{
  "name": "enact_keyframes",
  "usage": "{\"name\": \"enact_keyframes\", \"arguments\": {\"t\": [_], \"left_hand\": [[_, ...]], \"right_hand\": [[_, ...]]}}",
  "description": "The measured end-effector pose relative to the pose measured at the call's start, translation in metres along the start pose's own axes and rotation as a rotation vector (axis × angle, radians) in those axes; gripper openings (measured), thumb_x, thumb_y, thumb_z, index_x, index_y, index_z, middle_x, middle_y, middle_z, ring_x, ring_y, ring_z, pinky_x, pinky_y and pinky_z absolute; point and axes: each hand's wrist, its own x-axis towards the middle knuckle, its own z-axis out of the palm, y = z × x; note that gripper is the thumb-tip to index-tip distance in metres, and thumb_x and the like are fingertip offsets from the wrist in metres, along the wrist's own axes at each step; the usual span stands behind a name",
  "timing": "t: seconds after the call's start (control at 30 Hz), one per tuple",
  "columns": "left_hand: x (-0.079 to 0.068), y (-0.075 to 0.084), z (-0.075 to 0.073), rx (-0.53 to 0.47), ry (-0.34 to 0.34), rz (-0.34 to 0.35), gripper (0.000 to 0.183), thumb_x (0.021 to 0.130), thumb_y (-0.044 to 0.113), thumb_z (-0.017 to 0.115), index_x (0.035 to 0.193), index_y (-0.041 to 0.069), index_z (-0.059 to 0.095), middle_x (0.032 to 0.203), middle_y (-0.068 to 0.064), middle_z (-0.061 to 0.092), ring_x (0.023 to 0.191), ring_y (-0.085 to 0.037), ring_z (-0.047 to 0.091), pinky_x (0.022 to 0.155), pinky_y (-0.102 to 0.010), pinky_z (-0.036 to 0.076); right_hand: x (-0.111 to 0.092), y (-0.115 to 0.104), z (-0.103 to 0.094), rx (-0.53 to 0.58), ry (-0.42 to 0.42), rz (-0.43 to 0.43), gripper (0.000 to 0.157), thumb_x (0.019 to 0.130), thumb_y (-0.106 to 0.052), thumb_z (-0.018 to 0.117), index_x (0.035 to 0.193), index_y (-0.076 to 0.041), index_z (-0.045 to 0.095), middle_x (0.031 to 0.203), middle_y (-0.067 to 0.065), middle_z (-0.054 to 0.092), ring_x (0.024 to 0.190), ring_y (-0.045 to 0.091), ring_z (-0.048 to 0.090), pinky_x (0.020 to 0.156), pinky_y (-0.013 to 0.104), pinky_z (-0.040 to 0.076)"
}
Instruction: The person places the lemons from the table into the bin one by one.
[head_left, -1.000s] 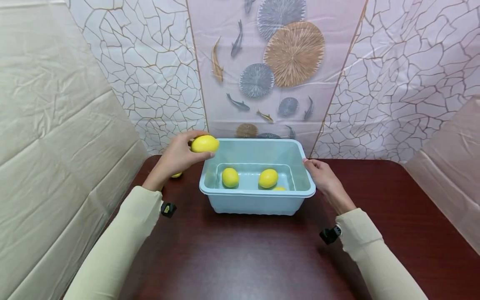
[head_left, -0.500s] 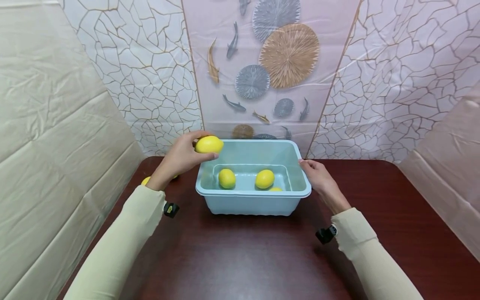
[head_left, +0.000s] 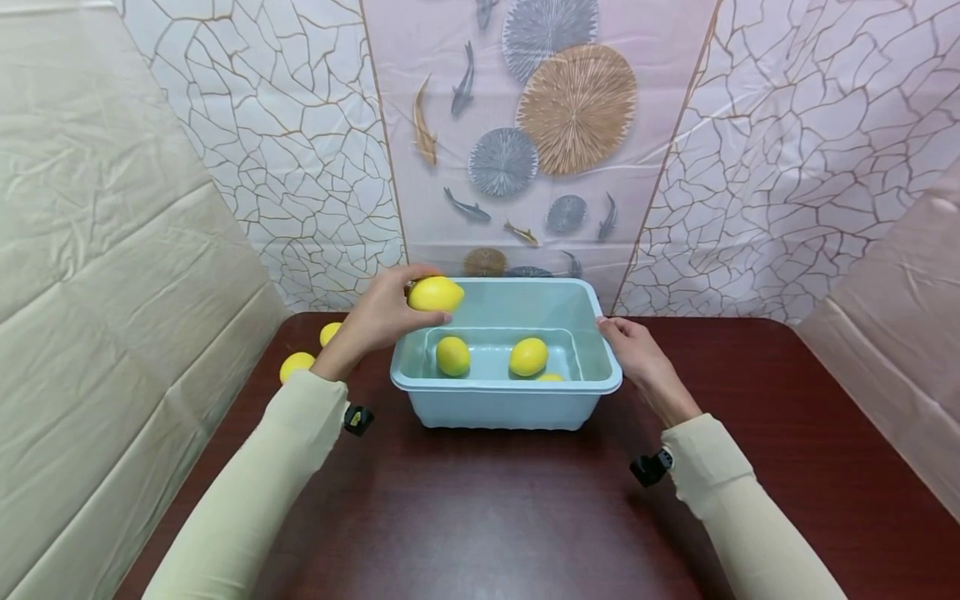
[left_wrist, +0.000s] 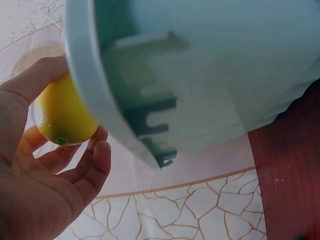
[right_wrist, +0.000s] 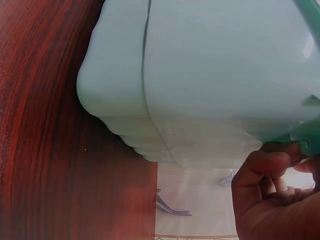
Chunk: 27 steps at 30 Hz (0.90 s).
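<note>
My left hand [head_left: 386, 312] grips a yellow lemon [head_left: 437, 294] between thumb and fingers, above the left rim of a pale blue plastic basin [head_left: 495, 408]. The left wrist view shows the same lemon [left_wrist: 65, 112] in the curled fingers beside the basin's rim [left_wrist: 82, 55]. My right hand [head_left: 637, 350] pinches the basin's right rim; in the right wrist view the fingers of that hand [right_wrist: 275, 185] curl up under the edge. Inside the basin lie a lemon on the left [head_left: 453, 357], another lemon [head_left: 528, 357], and a third lemon [head_left: 551, 377] mostly hidden by the front wall.
Two more lemons rest on the dark red-brown table [head_left: 480, 517] at the left: one lemon [head_left: 297, 367] nearer and one lemon [head_left: 330, 334] farther, partly behind the left forearm. Patterned cloth [head_left: 300, 150] hangs behind the table, and beige cloth [head_left: 112, 292] closes off the left side.
My left hand has carried its lemon to the right, over the basin's left rim. The two lemons on the table show more from behind the forearm. My right hand keeps its hold on the rim.
</note>
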Motion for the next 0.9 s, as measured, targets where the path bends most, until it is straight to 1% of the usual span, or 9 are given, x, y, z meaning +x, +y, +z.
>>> {"name": "enact_keyframes", "arguments": {"t": [0.17,0.43,0.67,0.77,0.9], "left_hand": [[0.002,0.001,0.007,-0.019,-0.015,0.008,0.061,0.077,0.03,0.086,0.131,0.018,0.062,0.12,0.001,0.063,0.093,-0.02,0.06,0.079,-0.035,0.052],[0.003,0.002,0.015,-0.028,-0.038,0.029,0.06,0.077,0.03,0.085,0.131,0.017,0.062,0.12,0.0,0.064,0.093,-0.02,0.059,0.079,-0.036,0.052],[0.004,0.002,0.023,0.01,-0.056,0.023,0.06,0.077,0.032,0.085,0.131,0.017,0.063,0.122,0.0,0.064,0.094,-0.02,0.059,0.079,-0.035,0.052],[0.004,0.001,0.026,0.018,-0.062,0.026,0.06,0.077,0.032,0.085,0.131,0.018,0.063,0.122,0.001,0.064,0.094,-0.019,0.059,0.079,-0.034,0.052],[0.003,0.001,0.029,0.008,-0.082,0.026,0.058,0.078,0.032,0.085,0.13,0.019,0.064,0.118,0.002,0.064,0.093,-0.019,0.059,0.078,-0.034,0.052]], "right_hand": [[-0.001,0.0,-0.001,-0.002,-0.004,0.001,0.062,0.106,-0.048,0.035,0.14,0.002,0.049,0.126,0.025,0.058,0.105,0.033,0.061,0.073,0.027,0.052],[0.001,0.0,0.0,-0.003,-0.008,0.0,0.063,0.106,-0.048,0.035,0.143,0.002,0.046,0.13,0.025,0.057,0.109,0.034,0.061,0.079,0.033,0.054],[0.002,0.001,-0.001,-0.004,-0.015,0.002,0.064,0.106,-0.049,0.035,0.144,0.001,0.045,0.132,0.025,0.056,0.112,0.036,0.06,0.082,0.036,0.053],[0.002,0.001,-0.001,-0.006,-0.012,0.0,0.064,0.106,-0.049,0.035,0.144,0.001,0.045,0.132,0.025,0.056,0.113,0.036,0.059,0.083,0.036,0.053],[0.002,0.001,-0.001,-0.005,-0.012,-0.004,0.065,0.105,-0.05,0.035,0.144,0.001,0.045,0.132,0.025,0.056,0.113,0.035,0.059,0.083,0.036,0.053]]}}
